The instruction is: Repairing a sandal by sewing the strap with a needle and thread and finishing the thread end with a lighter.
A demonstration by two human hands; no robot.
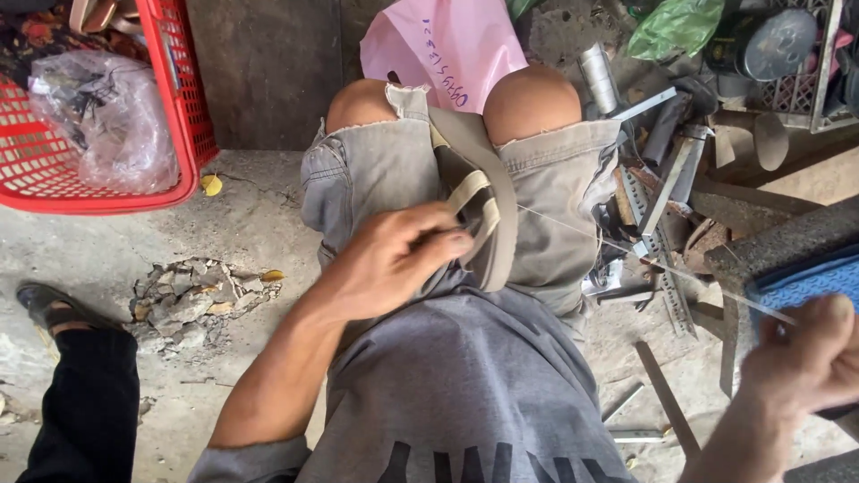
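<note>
Tan strap on grey shorts, red basket, pink bag, blue cloth.

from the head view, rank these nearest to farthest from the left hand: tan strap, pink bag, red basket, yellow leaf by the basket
1. Tan strap: pinched in the left hand, on the lap.
2. Pink bag: beyond the knees, top centre.
3. Yellow leaf: on the concrete, off to the left. It and the pink bag are nearly too close to call.
4. Red basket: far left corner, behind the leaf.
</note>
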